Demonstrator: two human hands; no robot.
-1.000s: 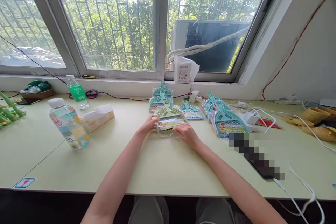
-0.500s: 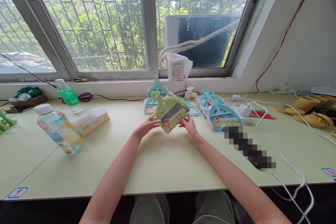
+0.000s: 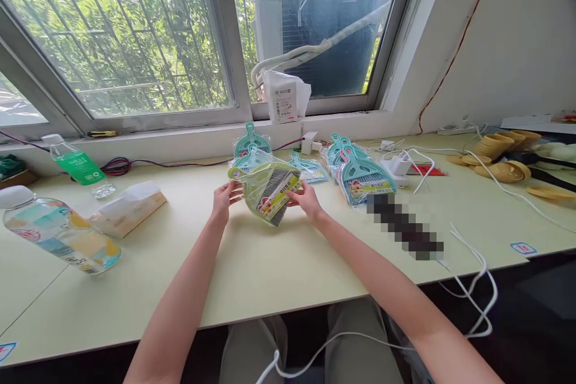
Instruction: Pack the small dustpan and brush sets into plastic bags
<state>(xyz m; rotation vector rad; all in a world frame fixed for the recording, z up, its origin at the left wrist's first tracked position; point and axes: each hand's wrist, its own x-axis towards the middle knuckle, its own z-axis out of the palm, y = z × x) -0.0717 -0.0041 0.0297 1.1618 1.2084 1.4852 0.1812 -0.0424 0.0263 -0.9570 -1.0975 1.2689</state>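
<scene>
A green dustpan and brush set (image 3: 270, 192) in clear wrap is held between both hands above the table, tilted with its handle toward the left. My left hand (image 3: 224, 199) grips it at the handle side, fingers partly behind the wrap. At the right edge, my right hand (image 3: 306, 197) pinches it near the yellow label. Just behind are wrapped teal dustpan sets (image 3: 252, 141), and another flat teal set (image 3: 309, 168) lies beside them. A pile of teal sets (image 3: 365, 177) rests to the right.
Two bottles (image 3: 78, 162) (image 3: 63, 231) and a tissue pack (image 3: 130, 207) stand left. A blurred dark object (image 3: 405, 228), white cables (image 3: 477, 258) and yellow-brown bowls (image 3: 508, 168) are right. A white package (image 3: 285, 96) sits on the windowsill.
The green set has turned so its handle points left instead of up-left. Both hands have shifted their hold with it. The camera view has swung to the right and down.
</scene>
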